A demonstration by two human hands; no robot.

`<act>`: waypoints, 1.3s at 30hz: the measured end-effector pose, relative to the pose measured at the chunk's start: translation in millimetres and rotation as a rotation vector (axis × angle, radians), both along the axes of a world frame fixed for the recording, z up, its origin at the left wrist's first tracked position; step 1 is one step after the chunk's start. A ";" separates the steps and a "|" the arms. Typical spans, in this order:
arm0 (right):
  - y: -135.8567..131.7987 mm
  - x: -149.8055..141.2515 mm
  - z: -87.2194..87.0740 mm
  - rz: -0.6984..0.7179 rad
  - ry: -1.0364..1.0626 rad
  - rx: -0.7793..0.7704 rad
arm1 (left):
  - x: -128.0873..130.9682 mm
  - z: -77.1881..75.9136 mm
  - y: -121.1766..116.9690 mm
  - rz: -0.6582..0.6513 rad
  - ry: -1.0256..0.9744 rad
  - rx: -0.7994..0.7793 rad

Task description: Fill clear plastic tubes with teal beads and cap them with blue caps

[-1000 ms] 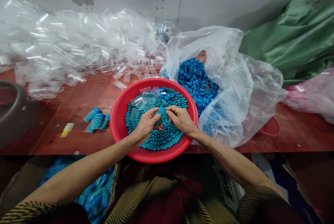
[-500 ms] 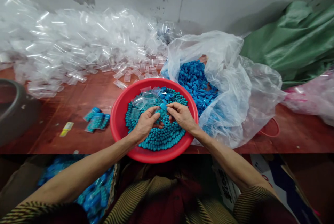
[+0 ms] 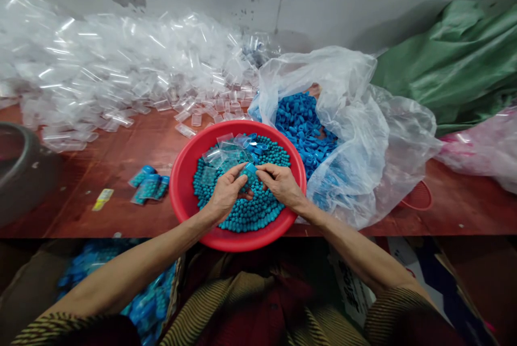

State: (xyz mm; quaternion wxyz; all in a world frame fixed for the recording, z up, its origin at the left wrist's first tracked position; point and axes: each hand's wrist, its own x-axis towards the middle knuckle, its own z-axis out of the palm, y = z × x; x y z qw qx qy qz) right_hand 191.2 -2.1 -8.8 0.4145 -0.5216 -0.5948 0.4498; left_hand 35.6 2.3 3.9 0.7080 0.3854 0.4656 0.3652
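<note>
A red plastic basin (image 3: 179, 191) holds a mass of teal beads (image 3: 251, 218). Over its middle, a small clear case (image 3: 250, 178) with teal beads inside and a blue cap (image 3: 251, 167) is held upright. My left hand (image 3: 224, 194) pinches the case from the left, thumb and fingers closed around it. From the right, the closed fingers of my right hand (image 3: 283, 184) grip the cap's edge. Behind the hands, empty clear cases (image 3: 215, 157) and a few blue caps (image 3: 258, 147) lie on the beads.
Left of the basin lie several filled cases (image 3: 150, 185) and a yellow label (image 3: 103, 199). A heap of clear cases (image 3: 121, 71) runs along the wall. To the right, a plastic bag (image 3: 359, 125) spills blue caps (image 3: 301, 125). A grey tub (image 3: 28, 174) stands far left.
The blue cap now sits lower and squarer on the case. My right hand has shifted slightly left and down; my left hand stays almost in place.
</note>
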 end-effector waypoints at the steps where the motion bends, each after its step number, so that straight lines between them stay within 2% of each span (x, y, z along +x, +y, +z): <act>1: -0.5 0.4 -0.1 0.001 -0.007 0.011 | -0.3 0.8 -0.1 -0.013 -0.018 -0.004; 5: -1.1 0.6 -1.8 0.003 0.034 -0.039 | -1.3 3.7 -2.3 -0.089 -0.030 -0.018; 9: -2.3 -0.5 -2.6 0.030 0.024 -0.034 | -0.3 4.2 -6.0 -0.168 0.137 0.050; 12: -4.2 -1.1 -1.5 0.014 -0.021 0.001 | 1.1 2.5 -7.1 -0.158 0.347 0.122; 15: -6.0 -2.2 0.2 -0.004 -0.054 0.053 | 1.9 1.5 -6.4 -0.115 0.464 0.214; 19: -6.8 -3.4 1.6 -0.016 0.025 0.018 | 2.3 4.0 -4.3 -0.085 0.505 0.362; 22: -6.2 -2.1 2.5 0.001 0.054 0.001 | 1.8 6.2 -3.5 -0.094 0.483 0.413; 26: -4.4 2.3 4.9 0.074 0.034 -0.006 | 0.1 7.4 -4.6 -0.106 0.461 0.363; 32: -4.2 4.6 2.3 0.103 0.092 -0.142 | -1.9 9.9 -7.4 -0.166 0.389 0.171; 35: -2.4 6.6 -3.3 0.111 0.086 -0.102 | -2.0 8.0 -6.2 -0.173 0.369 0.154; 39: 7.7 15.6 -4.3 0.226 0.101 -0.114 | -1.4 2.9 -3.8 -0.155 0.356 0.178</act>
